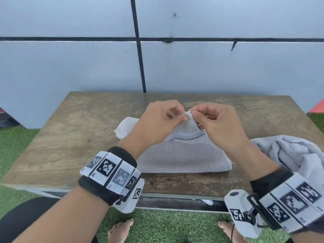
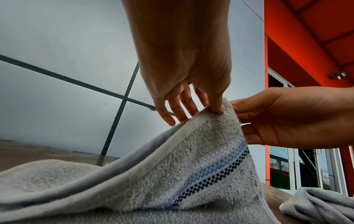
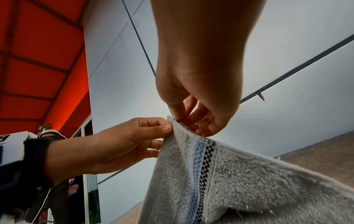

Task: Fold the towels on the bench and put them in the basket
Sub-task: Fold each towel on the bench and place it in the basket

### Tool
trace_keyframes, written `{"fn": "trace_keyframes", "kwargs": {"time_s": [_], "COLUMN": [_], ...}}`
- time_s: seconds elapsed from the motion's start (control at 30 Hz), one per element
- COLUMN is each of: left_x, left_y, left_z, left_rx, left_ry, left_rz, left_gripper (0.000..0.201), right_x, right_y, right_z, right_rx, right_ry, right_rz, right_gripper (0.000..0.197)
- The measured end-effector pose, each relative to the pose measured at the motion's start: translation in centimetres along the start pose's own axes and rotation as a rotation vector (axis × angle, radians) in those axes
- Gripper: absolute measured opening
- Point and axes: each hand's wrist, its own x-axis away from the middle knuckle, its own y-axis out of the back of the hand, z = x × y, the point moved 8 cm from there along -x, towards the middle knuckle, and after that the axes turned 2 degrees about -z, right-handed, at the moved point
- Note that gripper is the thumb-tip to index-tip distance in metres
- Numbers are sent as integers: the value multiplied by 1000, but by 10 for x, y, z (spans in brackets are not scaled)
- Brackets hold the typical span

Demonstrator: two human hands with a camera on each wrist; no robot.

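A grey towel (image 1: 184, 158) with a white, blue and black checked band (image 2: 214, 171) lies on the wooden bench (image 1: 70, 137), its far corner lifted into a peak. My left hand (image 1: 157, 123) pinches that raised corner between thumb and forefinger. My right hand (image 1: 215, 123) pinches the same corner from the other side, fingertips almost meeting the left's. Both pinches show close up in the wrist views: left hand (image 2: 216, 109), right hand (image 3: 178, 119). No basket is in view.
A white folded towel (image 1: 125, 127) lies behind my left hand. A crumpled pale grey towel (image 1: 296, 155) sits at the bench's right edge. A grey panelled wall (image 1: 157, 58) stands behind the bench. Green turf (image 1: 17, 146) surrounds it, with my bare feet below the front edge.
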Motion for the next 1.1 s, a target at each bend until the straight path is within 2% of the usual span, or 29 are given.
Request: {"fn": "trace_keyframes", "kwargs": {"time_s": [0.27,0.63,1.1], "left_x": [12,25,27], "left_y": [1,-3,-3], "left_z": [5,5,3], "left_rx": [31,214,135], "left_ry": [103,191,111], "left_rz": [-30,-53,-52], "left_gripper": [12,14,16], "right_x": [10,22,22], "right_y": [0,1,-4], "right_z": [3,6,6], "right_rx": [5,-39,-17], "right_ry": [27,-1,7], "right_rz": [-53,-53,-3], "right_gripper": [12,12,14]}}
